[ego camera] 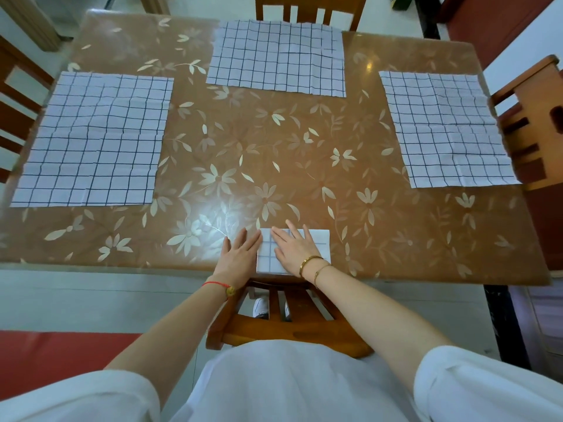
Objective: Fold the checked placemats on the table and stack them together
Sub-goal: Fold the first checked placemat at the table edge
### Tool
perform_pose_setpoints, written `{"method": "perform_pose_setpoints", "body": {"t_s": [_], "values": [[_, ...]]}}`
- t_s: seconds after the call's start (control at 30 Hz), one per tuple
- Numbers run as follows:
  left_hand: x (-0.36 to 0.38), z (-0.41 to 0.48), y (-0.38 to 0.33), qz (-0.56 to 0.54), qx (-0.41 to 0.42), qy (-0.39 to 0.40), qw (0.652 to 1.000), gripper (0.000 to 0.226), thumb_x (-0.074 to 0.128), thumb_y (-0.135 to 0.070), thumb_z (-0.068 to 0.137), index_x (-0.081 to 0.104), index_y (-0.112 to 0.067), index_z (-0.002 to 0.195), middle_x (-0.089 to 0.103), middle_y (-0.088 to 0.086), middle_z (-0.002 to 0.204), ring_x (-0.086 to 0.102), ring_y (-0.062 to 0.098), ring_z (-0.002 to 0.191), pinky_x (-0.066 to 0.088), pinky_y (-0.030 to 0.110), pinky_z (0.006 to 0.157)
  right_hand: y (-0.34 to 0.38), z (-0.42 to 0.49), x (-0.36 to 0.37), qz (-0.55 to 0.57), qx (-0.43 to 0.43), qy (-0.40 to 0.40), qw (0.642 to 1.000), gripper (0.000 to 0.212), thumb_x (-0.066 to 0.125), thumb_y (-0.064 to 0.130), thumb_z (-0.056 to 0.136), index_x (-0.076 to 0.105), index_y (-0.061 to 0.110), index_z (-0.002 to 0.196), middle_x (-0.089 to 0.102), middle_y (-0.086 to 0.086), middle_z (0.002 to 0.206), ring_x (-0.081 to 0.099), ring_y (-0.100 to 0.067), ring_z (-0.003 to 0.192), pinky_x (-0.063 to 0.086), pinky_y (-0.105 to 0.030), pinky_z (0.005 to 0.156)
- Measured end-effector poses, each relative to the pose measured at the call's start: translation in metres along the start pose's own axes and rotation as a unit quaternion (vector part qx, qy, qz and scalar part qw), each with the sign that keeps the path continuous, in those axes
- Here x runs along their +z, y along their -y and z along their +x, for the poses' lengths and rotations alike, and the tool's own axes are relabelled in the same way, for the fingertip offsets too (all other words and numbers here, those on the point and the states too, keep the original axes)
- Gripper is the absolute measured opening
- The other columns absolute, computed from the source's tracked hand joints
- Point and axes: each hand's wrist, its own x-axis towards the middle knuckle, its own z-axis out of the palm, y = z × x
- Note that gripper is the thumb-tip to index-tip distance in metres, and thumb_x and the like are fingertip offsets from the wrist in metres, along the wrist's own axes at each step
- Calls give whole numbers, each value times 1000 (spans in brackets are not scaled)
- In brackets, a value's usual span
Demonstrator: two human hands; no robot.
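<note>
Step in hand: pressing the first fold flat. Folded placemat [320, 239] sits at the 6 o'clock edge of the counter [274, 166]. Right hand [294, 249] lies flat on it, fingers straight. Left hand [239, 254] is flat at its left edge, grasping nothing. Still unfolded: 9 o'clock mat [91, 141], 12 o'clock mat [277, 56], 3 o'clock mat [444, 129]. Next probably: fetch one, fold it, stack here.

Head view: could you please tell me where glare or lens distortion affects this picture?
In the head view, a white glare patch lies on the glossy table just beyond the left hand; the wide lens bows the table's edges and skews the left placemat and right placemat; focus looks even.
</note>
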Motion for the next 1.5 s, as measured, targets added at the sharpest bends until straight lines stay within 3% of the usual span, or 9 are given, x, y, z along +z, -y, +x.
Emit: {"method": "perform_pose_setpoints", "body": {"t_s": [0.23, 0.43, 0.67, 0.77, 0.83, 0.97, 1.1, 1.23, 1.5], "values": [[15, -18, 12, 54, 55, -28, 997, 75, 43, -4, 98, 1, -21, 158, -6, -3, 166, -12, 29, 152, 2, 56, 122, 1, 2, -2, 9, 4, 3, 1000, 53, 19, 33, 103, 12, 23, 155, 10, 11, 162, -5, -24, 150, 4, -57, 119], [39, -36, 23, 72, 119, -51, 989, 65, 50, -28, 101, 16, -29, 157, 11, -3, 165, -4, 29, 152, -10, 52, 114, 1, 1, 2, 13, 9, 9, 1000, 55, 18, 32, 103, 7, 24, 156, 4, 11, 163, -6, -26, 150, 4, -58, 119], [34, -43, 22, 74, 135, -35, 987, 60, 45, -32, 103, 17, -32, 156, 10, -4, 165, -6, 27, 153, -10, 52, 117, -1, 0, 6, 8, 7, 10, 1000, 56, 19, 35, 103, 3, 24, 156, 0, 10, 163, -5, -27, 150, 5, -59, 118], [36, -39, 17, 38, 119, -55, 991, 60, 51, -28, 101, 24, -32, 154, 21, -4, 163, 3, 26, 153, -7, 49, 117, -6, -4, 9, 55, 43, -68, 995, 60, 32, 34, 101, 9, 23, 155, 9, 3, 163, 8, -28, 149, 13, -51, 120], [35, -37, 12, 16, 113, -74, 991, 55, 54, -25, 99, 33, -30, 150, 31, -4, 158, 16, 24, 150, 6, 47, 121, -13, -9, 9, 124, 121, -153, 973, 57, 44, 29, 98, 24, 19, 151, 28, -2, 156, 28, -27, 141, 28, -43, 114], [24, -29, -1, -168, 12, -119, 979, 38, 53, -21, 98, 50, -24, 136, 52, -1, 137, 49, 19, 124, 43, 36, 106, -46, -15, 8, 203, 295, -216, 908, 39, 48, 23, 97, 47, 19, 136, 46, -6, 134, 45, -26, 116, 46, -39, 93], [9, -14, -15, -425, -154, -79, 888, 33, 52, -10, 97, 55, -14, 129, 64, 4, 119, 61, 19, 109, 50, 28, 92, -76, -10, 11, 281, 310, -187, 889, 21, 54, 15, 94, 60, 14, 114, 46, -9, 124, 51, -28, 109, 48, -41, 88], [3, 0, -18, -448, -221, -58, 864, 30, 55, -9, 93, 60, -10, 122, 64, 3, 114, 56, 11, 93, 43, 22, 82, -85, -5, 10, 299, 307, -159, 889, 9, 57, 9, 89, 57, 15, 96, 47, -8, 115, 58, -28, 87, 52, -38, 76], [4, 20, -19, -512, -287, -74, 806, 23, 60, -2, 87, 63, -13, 107, 64, -3, 97, 65, 17, 95, 53, 29, 83, -92, 7, 1, 315, 306, -166, 883, 16, 56, 7, 88, 52, 18, 76, 51, -6, 105, 53, -23, 80, 47, -34, 69]]}}
